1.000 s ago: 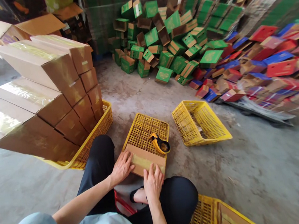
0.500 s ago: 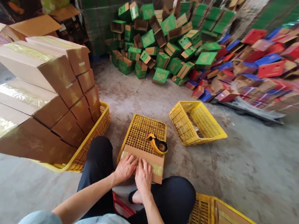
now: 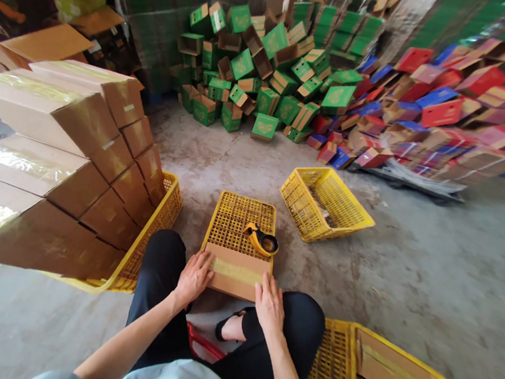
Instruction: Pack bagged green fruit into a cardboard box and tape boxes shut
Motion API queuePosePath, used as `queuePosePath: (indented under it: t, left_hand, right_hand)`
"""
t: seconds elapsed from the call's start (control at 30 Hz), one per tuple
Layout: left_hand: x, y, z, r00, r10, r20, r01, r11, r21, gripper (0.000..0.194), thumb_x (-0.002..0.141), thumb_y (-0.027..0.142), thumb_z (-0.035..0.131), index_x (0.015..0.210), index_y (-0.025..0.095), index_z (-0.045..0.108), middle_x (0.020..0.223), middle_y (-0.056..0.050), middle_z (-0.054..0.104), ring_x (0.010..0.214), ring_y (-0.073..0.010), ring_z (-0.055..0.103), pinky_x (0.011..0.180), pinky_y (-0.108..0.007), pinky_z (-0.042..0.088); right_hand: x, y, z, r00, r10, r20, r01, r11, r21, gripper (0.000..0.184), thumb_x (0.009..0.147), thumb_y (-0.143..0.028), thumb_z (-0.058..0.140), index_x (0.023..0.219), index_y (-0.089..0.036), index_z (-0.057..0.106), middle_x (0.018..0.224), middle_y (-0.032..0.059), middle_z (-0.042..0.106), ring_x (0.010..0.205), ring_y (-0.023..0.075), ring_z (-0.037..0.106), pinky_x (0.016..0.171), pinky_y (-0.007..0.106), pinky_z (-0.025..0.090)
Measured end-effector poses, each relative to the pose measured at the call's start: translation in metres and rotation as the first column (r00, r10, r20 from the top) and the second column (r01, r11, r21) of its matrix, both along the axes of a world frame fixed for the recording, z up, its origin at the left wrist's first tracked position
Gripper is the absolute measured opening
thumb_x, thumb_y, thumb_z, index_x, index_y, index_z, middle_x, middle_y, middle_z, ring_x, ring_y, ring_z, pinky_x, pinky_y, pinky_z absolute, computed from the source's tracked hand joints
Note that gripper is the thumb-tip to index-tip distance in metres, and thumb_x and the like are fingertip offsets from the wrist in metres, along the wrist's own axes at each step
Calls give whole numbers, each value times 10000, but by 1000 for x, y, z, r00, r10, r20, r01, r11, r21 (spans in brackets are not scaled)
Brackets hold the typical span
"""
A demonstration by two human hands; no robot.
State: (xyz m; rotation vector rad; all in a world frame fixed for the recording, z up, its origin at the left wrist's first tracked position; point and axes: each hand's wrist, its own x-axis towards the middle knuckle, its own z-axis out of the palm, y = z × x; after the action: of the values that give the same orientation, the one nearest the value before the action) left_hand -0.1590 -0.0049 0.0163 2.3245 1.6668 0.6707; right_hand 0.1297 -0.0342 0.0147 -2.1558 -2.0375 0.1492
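Observation:
A flat brown cardboard box (image 3: 237, 270) with a strip of clear tape along it lies on an upturned yellow crate (image 3: 242, 218) in front of my knees. My left hand (image 3: 193, 276) lies open on the box's left end, fingers flat. My right hand (image 3: 269, 304) rests open at the box's near right corner, fingers pressed on its edge. A yellow tape dispenser (image 3: 262, 240) sits on the crate just beyond the box.
A tall stack of taped brown cartons (image 3: 49, 170) fills a yellow crate (image 3: 156, 228) on my left. Another yellow crate (image 3: 324, 202) lies tilted ahead right, and one (image 3: 372, 358) holds cartons at my right hip. Green boxes (image 3: 265, 60) and red and blue boxes (image 3: 430, 114) are heaped beyond.
Half a second ago both hands were pressed together near the box's middle; the right has since slid to the near right corner and the left to the left end.

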Motion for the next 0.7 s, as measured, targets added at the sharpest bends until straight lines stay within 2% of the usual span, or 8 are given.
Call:
queuePosePath:
  t: [0.07,0.17,0.23,0.33,0.43,0.53,0.63,0.7]
  left_hand:
    - [7,-7,-3,999,7,-38,-7,1000,9,516,1026,346,472,1502,150,503,1529,-181,515,1501,-342,384,1205,-535,381]
    - [26,-23,-7,996,6,-91,-6,1000,8,589,1001,383,525,1530,132,462,1624,-215,396,1546,-372,308,1219,-565,340]
    - [41,-35,-11,994,-20,-111,20,1000,-3,644,984,418,557,1546,129,437,1670,-224,306,1567,-396,250,1217,-572,334]
    - [60,-51,-15,990,-55,-131,52,998,-22,706,982,461,557,1569,104,395,1692,-238,238,1581,-409,191,1215,-563,333]
    - [68,-59,-15,985,-96,-140,94,995,-25,674,996,462,536,1549,92,430,1680,-246,266,1577,-417,198,1212,-556,336]
    - [65,-57,-11,986,-115,-124,113,993,-19,550,1022,344,485,1513,97,483,1647,-236,341,1562,-403,249,1204,-545,349]
    - [58,-51,-5,985,-152,-84,149,988,-43,495,1017,248,467,1499,142,508,1560,-201,463,1502,-361,361,1187,-517,377]
    - [55,-48,-1,983,-172,-61,168,983,-77,499,1010,224,472,1505,170,500,1470,-179,536,1409,-333,460,1161,-496,409]
  right_hand:
    - [-4,-4,-5,1000,-1,16,1,1000,15,722,1080,-498,168,1589,-31,381,1558,307,460,1382,362,546,1141,511,406]
    - [-20,-12,-9,997,-42,59,39,998,48,753,1071,-533,219,1592,-6,355,1598,364,350,1434,435,470,1130,576,389]
    - [-32,-18,-10,996,-48,71,44,997,61,753,1064,-543,271,1582,-7,378,1613,364,322,1473,469,401,1142,615,356]
    - [-51,-27,-13,998,-2,65,-1,999,45,717,1060,-516,334,1554,-6,436,1604,339,363,1500,469,358,1175,632,308]
    - [-66,-36,-17,995,80,57,-82,996,22,625,1064,-408,363,1526,-4,482,1593,307,407,1505,437,370,1202,617,286]
    - [-79,-44,-20,986,160,36,-161,986,34,556,1033,-268,415,1534,-37,486,1597,256,434,1513,395,374,1220,589,286]
    - [-89,-49,-19,974,226,8,-226,971,73,586,979,-178,484,1560,-96,466,1587,210,476,1506,371,390,1217,570,309]
    - [-95,-48,-15,968,251,-11,-249,962,115,571,976,-133,462,1546,-113,490,1550,194,527,1464,353,443,1199,545,347]
